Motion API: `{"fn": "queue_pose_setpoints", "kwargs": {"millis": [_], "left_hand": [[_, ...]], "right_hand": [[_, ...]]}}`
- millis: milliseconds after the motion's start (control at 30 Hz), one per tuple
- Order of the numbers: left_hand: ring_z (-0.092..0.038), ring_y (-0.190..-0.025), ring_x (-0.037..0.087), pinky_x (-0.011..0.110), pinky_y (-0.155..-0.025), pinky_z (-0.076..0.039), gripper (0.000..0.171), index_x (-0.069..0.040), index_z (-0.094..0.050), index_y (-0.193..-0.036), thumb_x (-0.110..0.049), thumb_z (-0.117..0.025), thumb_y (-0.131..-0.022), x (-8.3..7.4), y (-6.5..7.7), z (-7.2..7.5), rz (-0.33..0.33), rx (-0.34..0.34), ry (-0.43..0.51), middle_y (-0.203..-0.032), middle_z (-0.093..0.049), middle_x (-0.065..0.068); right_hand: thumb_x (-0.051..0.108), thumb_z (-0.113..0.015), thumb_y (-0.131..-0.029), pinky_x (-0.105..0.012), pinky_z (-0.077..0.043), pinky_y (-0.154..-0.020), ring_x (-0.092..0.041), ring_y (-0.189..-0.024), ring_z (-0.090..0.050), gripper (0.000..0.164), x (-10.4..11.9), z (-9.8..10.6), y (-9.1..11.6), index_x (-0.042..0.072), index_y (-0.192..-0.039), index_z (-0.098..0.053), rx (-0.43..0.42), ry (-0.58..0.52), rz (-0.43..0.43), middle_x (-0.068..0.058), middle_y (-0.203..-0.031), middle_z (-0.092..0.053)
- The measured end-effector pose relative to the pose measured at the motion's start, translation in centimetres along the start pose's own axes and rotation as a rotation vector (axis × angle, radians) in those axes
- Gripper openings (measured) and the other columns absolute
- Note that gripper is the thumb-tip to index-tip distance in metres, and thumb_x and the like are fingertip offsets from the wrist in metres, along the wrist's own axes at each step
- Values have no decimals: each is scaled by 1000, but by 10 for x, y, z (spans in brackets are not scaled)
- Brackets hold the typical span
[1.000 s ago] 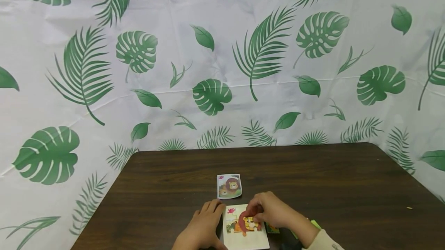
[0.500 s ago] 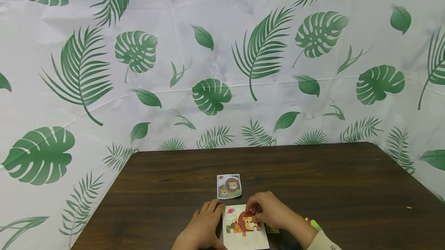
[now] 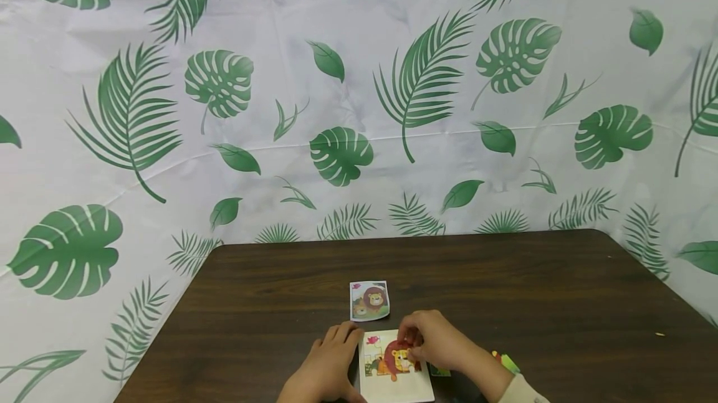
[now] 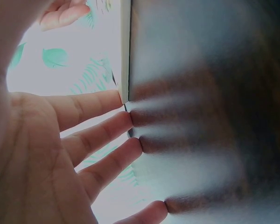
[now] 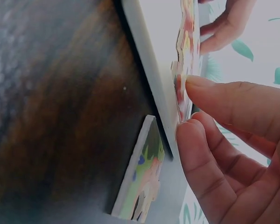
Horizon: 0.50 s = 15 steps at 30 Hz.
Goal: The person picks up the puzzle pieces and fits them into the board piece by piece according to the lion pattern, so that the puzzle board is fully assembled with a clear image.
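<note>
A pale puzzle board (image 3: pixel 396 390) lies on the dark wooden table, with joined lion-picture pieces (image 3: pixel 398 359) on its upper part. My left hand (image 3: pixel 328 360) rests along the board's left side, fingers spread. In the left wrist view, its fingertips (image 4: pixel 134 144) touch the tabletop, and one meets the board's edge. Over the board's upper right, my right hand (image 3: pixel 434 337) pinches a puzzle piece (image 5: pixel 179 91) between thumb and fingers at the edge of the picture. The fingers hide part of that piece.
Behind the board lies a picture card (image 3: pixel 369 301) of lions. A loose puzzle piece (image 5: pixel 142 179) sits just right of the board. Green and yellow pieces (image 3: pixel 509 363) show partly behind the right forearm. A leaf-print cloth (image 3: pixel 348 98) hangs behind the table.
Both hands stay almost in place. The right hand and its fingers shift only very slightly over the board's upper right; the board and card have not moved.
</note>
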State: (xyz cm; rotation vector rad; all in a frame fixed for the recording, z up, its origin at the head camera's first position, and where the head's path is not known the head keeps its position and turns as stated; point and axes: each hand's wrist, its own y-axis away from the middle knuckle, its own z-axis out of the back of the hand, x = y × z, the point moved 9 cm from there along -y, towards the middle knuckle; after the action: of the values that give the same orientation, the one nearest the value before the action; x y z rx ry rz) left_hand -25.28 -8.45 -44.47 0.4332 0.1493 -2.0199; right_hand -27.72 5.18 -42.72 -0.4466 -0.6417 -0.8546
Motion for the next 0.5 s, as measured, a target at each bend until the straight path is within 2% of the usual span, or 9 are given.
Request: {"fn": "queue_pose_setpoints", "kwargs": {"millis": [500], "left_hand": [[-33,-124,34,59,-86,-36,106,-7,-41,-136,-52,-84,-51,-1,1,0,1,5,-12,-137,-36,14]], "right_hand": [[-9,-76,-63,-23,-42,-54,-9,-61,-49,27,4,0,2,10,-75,-62,-15,24,1,3,-69,-54]]}}
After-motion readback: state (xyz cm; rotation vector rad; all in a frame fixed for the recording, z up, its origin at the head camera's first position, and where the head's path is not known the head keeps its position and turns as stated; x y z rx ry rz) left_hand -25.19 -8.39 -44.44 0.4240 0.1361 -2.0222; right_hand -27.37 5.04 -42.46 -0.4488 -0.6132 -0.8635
